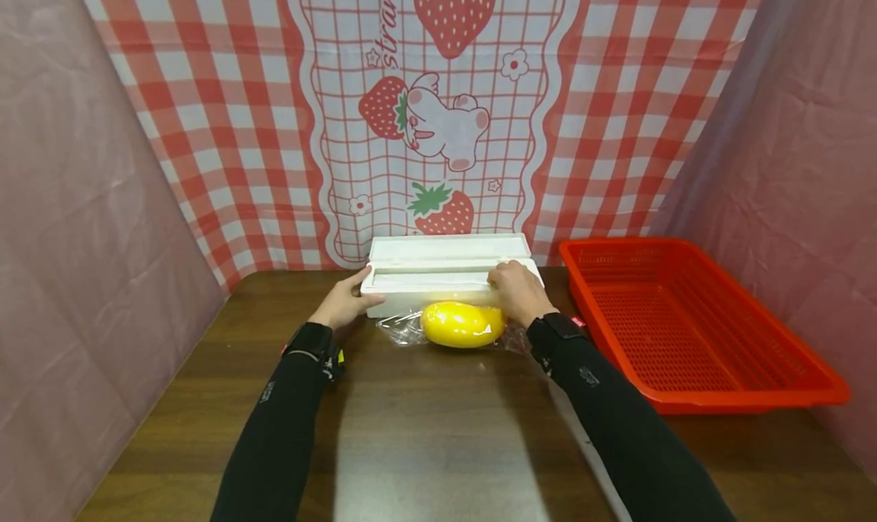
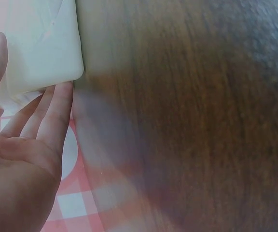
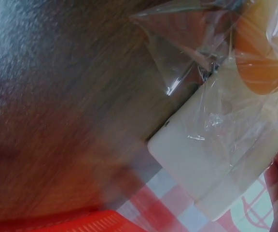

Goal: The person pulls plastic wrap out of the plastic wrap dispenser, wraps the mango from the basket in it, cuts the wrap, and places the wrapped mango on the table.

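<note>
A long white box (image 1: 432,302) with its lid (image 1: 448,246) raised stands at the table's back edge. My left hand (image 1: 342,301) grips its left end, thumb along the front and fingers at the end wall, as the left wrist view also shows. At the right end my right hand (image 1: 521,290) has its fingers curled over the top edge at the opening; their tips are hidden. In front of the box lies a smooth yellow rounded thing (image 1: 462,325), wrapped in clear plastic film (image 1: 404,329). This film (image 3: 216,123) overlaps the box front in the right wrist view.
A red plastic basket (image 1: 754,404) with a perforated bottom stands to the right, near my right forearm. Behind the brown wooden table (image 1: 438,431) hangs a red-and-white checked cloth (image 1: 610,126) with strawberry prints. Pink cloth (image 1: 89,202) hangs along the left side.
</note>
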A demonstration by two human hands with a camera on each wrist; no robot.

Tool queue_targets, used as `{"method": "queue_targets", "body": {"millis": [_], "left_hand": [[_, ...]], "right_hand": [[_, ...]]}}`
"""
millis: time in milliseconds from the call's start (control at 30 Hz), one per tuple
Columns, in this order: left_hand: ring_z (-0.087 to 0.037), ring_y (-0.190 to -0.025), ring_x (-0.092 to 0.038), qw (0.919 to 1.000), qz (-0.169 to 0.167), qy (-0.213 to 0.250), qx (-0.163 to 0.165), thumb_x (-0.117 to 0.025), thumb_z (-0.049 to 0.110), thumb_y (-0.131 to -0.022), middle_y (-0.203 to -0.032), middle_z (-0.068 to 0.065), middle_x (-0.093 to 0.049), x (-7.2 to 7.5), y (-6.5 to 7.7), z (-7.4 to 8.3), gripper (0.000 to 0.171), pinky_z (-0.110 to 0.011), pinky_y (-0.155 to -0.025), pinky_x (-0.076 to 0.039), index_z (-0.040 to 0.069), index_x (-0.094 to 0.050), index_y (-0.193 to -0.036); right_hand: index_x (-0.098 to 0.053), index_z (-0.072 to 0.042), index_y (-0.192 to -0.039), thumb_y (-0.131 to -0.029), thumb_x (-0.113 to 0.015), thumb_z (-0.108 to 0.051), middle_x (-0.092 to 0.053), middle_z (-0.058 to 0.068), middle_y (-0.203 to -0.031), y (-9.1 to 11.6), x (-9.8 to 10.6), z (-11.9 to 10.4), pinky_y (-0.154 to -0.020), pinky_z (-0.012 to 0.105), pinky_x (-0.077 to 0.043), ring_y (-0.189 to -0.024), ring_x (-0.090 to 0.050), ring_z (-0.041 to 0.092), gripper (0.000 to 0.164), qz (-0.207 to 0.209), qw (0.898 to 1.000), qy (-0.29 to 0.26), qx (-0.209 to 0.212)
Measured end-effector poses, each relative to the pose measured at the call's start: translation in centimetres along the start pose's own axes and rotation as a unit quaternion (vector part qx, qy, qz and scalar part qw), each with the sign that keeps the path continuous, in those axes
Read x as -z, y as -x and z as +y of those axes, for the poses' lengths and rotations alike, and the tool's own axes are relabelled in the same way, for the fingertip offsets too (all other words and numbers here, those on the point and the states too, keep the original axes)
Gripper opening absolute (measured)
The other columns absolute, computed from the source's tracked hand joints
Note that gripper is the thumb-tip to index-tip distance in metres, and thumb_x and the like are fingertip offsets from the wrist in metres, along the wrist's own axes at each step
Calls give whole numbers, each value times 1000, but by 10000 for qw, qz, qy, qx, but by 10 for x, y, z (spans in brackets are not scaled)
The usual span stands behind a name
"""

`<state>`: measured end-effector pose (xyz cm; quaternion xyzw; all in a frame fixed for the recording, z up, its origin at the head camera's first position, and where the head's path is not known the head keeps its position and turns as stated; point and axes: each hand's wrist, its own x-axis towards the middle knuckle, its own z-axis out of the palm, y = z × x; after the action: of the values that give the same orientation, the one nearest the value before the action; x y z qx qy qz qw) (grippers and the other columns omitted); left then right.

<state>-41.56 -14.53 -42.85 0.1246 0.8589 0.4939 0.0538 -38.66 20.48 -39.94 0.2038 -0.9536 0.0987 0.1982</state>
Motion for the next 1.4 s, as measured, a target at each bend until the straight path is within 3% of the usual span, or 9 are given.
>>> {"method": "queue_targets", "body": {"millis": [567,933,1167,1400], "left_hand": [[-23,-117,-59,10000,0,-25,-52,-73,20,-96,-147,-26,-50,-1,-1,0,83,-31,-91,-52,11,-23,-162],[-28,-123,-58,10000,-32,-26,-17,-72,22,-97,-151,-25,-46,1,0,-1,83,-37,-95,-52,13,-22,-162],[-32,-127,-56,9998,-99,31,-152,-72,21,-97,-154,-26,-41,2,-1,-4,82,-40,-97,-52,10,-21,-162],[-32,-127,-56,9997,-118,-13,-215,-71,21,-98,-156,-25,-39,3,-1,-5,82,-40,-98,-52,10,-21,-162]], "right_hand": [[-77,-5,-87,-84,-73,3,-67,10,-82,3,1,4,-74,42,-51,-79,-56,30,9,-133,9998,-21,-123],[-77,-5,-92,-84,-82,-10,-68,10,-88,7,3,6,-78,43,-53,-83,-55,30,11,-163,9990,-95,-395],[-76,-6,-87,-83,-79,-7,-67,10,-83,7,4,10,-73,43,-52,-80,-55,30,6,-118,9993,-92,-334],[-78,-6,-93,-83,-80,-4,-69,10,-87,10,7,18,-75,42,-53,-81,-55,29,10,-196,9989,135,-400]]}}
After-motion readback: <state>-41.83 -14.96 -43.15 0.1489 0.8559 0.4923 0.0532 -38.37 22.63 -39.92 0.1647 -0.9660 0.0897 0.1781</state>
